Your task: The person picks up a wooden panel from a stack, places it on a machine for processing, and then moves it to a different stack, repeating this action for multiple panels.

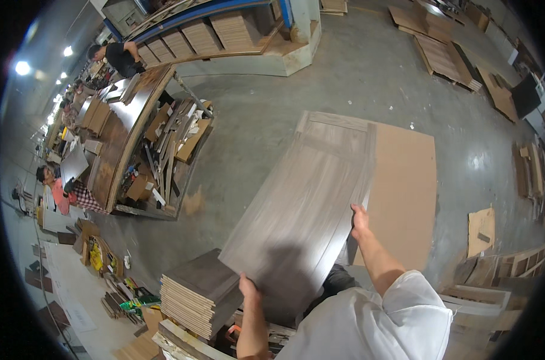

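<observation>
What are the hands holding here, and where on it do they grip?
Both hold one grey-brown wood panel. The left hand grips its near bottom edge; the right hand grips its right long edge.

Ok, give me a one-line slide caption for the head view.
Both hands, left hand and right hand, hold a grey-brown wood-grain panel above a flat brown board on the concrete floor.
</observation>
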### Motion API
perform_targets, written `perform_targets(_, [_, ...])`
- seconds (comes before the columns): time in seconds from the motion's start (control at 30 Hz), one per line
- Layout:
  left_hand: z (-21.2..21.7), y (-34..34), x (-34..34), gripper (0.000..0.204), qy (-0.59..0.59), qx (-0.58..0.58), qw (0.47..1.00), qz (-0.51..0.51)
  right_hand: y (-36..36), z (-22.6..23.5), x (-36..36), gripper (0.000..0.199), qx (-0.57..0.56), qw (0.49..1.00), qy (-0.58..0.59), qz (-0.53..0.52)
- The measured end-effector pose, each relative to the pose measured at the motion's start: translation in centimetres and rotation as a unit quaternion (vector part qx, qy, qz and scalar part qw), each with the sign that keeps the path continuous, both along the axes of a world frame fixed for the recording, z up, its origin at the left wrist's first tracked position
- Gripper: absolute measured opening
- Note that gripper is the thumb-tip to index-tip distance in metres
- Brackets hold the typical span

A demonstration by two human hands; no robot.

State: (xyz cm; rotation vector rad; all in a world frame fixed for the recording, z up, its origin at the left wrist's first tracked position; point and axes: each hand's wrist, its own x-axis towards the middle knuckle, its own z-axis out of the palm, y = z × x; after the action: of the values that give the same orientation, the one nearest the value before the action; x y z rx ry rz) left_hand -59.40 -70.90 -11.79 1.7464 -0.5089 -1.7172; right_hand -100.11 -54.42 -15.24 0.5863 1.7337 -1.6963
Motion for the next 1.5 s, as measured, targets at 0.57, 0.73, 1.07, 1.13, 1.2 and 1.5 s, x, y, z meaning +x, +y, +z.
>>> perform_targets(0.57, [-0.9, 0.5, -4.7, 0.053, -0.190, -0.085, 0.732, -0.649, 4.7, -5.0, -4.2, 0.086, 0.314, 0.895, 0.223, 0.226])
perform_targets(0.73, [-5.7, 4.5, 5.2, 0.046, -0.100, -0.077, 0.875, -0.467, 7.7, -5.6, 10.9, 0.089, 0.334, 0.845, 0.330, 0.254])
perform_targets(1.07, [-5.5, 18.6, 18.1, 0.041, -0.083, -0.015, 0.971, -0.224, 7.6, 0.0, 15.2, 0.076, 0.327, 0.865, 0.235, 0.298])
perform_targets(1.13, [-6.0, 20.3, 19.4, 0.040, -0.130, -0.018, 0.970, -0.205, 8.2, -0.5, 14.3, 0.075, 0.192, 0.940, 0.207, 0.193])
perform_targets(1.2, [-6.7, 21.1, 20.4, 0.040, -0.144, 0.004, 0.968, -0.205, 8.2, -2.3, 13.7, 0.067, 0.102, 0.961, 0.221, 0.129])
perform_targets(1.5, [-3.5, 18.8, 23.9, 0.029, -0.125, -0.031, 0.986, -0.102, 6.3, -4.5, 11.0, 0.061, 0.227, 0.841, 0.408, 0.274])
